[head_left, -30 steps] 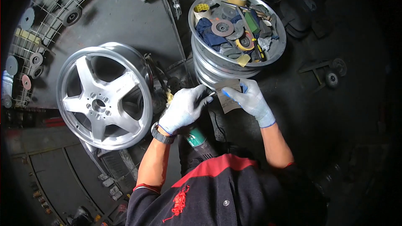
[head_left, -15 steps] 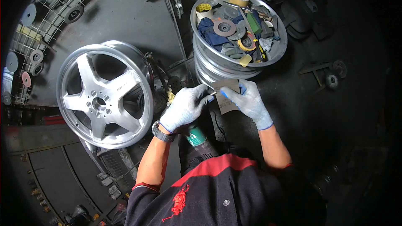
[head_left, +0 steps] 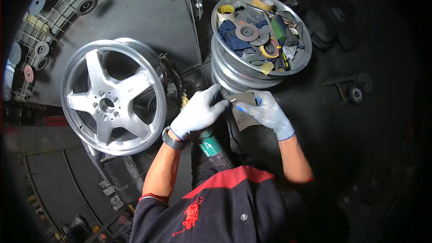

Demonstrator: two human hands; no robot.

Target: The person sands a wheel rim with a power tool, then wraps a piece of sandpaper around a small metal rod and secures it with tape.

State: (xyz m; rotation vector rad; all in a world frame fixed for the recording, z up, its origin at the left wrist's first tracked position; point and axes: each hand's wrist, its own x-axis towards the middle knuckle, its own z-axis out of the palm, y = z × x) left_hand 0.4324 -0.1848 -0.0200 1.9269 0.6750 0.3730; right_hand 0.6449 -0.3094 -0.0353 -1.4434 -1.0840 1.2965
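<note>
My left hand (head_left: 198,113), in a grey-white glove with a watch at the wrist, is closed in a pinch. A small shiny metal rod (head_left: 233,101) pokes out from its fingertips, close against the paper. My right hand (head_left: 270,116), gloved with blue on the fingertips, grips a brownish sheet of sandpaper (head_left: 246,120) with print on its back. Beneath my left hand is a green power tool (head_left: 210,146), its far end hidden. To the left stands a silver five-spoke wheel rim (head_left: 146,81), tilted up and touched by neither hand.
Ahead, stacked wheel rims (head_left: 225,65) hold abrasive discs (head_left: 247,32), tape, rags and tools. A wire rack (head_left: 58,6) with discs curves along the upper left. Cables (head_left: 194,40) hang behind the hands. A small wheeled frame (head_left: 355,93) sits on the dark floor at right.
The sandpaper has shifted in my fingers: the flap that stood up near my right thumb now lies lower, and more of the printed back faces me. The view has moved slightly.
</note>
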